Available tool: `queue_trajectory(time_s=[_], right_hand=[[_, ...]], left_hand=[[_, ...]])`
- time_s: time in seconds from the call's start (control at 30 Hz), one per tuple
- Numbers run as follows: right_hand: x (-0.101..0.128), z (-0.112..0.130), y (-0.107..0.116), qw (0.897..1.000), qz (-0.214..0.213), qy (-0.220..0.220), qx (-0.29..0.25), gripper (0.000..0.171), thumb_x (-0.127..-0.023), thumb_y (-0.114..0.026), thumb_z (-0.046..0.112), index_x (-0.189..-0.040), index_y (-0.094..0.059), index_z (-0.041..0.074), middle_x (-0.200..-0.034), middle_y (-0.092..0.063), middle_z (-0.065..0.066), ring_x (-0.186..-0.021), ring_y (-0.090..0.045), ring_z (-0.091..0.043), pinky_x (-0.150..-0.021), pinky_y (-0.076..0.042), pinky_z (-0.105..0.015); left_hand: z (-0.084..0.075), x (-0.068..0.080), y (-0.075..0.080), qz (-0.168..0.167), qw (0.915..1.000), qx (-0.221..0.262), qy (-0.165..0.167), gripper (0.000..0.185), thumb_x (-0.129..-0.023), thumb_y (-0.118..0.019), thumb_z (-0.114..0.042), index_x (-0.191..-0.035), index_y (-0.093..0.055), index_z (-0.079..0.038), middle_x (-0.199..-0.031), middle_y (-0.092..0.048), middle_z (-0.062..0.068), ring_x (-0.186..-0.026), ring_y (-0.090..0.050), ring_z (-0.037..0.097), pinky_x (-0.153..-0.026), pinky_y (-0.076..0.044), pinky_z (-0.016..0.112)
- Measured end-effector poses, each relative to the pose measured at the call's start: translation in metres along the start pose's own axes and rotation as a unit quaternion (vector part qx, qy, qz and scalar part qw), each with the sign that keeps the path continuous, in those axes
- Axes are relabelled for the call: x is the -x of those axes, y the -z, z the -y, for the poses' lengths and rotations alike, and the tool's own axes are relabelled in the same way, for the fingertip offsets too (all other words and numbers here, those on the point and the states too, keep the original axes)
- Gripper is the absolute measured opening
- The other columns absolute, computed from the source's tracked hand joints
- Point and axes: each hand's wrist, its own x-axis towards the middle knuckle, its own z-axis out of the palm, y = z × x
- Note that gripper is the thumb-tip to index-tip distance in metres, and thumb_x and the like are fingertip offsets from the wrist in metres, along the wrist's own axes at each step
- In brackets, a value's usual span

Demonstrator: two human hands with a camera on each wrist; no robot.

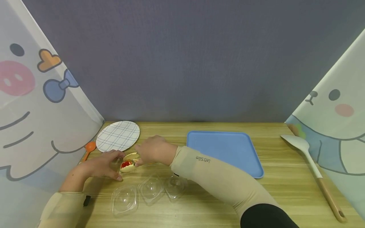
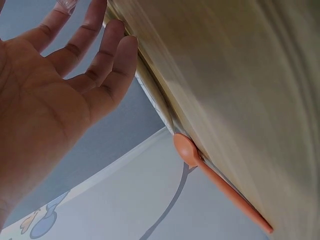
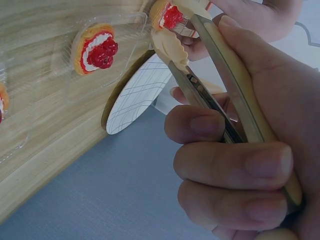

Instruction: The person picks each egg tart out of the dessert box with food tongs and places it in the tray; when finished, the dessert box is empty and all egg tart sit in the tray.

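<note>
My right hand [image 1: 155, 150] grips a pair of tongs [image 3: 225, 75] with pale yellow, scalloped tips. Between those tips sits a small tart [image 3: 167, 16] with red topping, also visible in the head view. My left hand [image 1: 101, 166] is beside that tart, thumb and fingers apart on either side of it. In the left wrist view its fingers are loosely bent, and a bit of clear plastic [image 2: 66, 5] shows at one fingertip. Another tart [image 3: 97, 50] with cream and red berries sits in a clear plastic container [image 3: 132, 22]. Part of one more tart [image 3: 2, 102] shows at that view's left edge.
Clear domed plastic pieces [image 1: 124, 200] lie in a row in front of the hands. A checked oval plate [image 1: 118, 134] and orange spoon [image 1: 90, 146] lie behind, at left. Right of centre is a blue tray [image 1: 225, 148]; farther right, a long wooden-handled turner [image 1: 312, 164].
</note>
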Motion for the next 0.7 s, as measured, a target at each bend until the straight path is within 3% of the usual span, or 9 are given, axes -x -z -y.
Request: queue_trajectory(time_s=[0.7], right_hand=[[0.0014, -0.0004, -0.0077, 1.0, -0.018, 0.009, -0.02, 0.051, -0.091, -0.045, 0.073, -0.123, -0.049, 0.033, -0.104, -0.068, 0.011, -0.094, -0.066, -0.01, -0.077, -0.057, -0.036]], left_hand=[[-0.0038, 0.0027, 0.0001, 0.001, 1.0, 0.007, -0.006, 0.082, -0.067, -0.087, -0.053, -0.132, -0.053, -0.016, -0.136, -0.056, 0.011, -0.129, -0.049, 0.041, -0.1, -0.045, 0.061]])
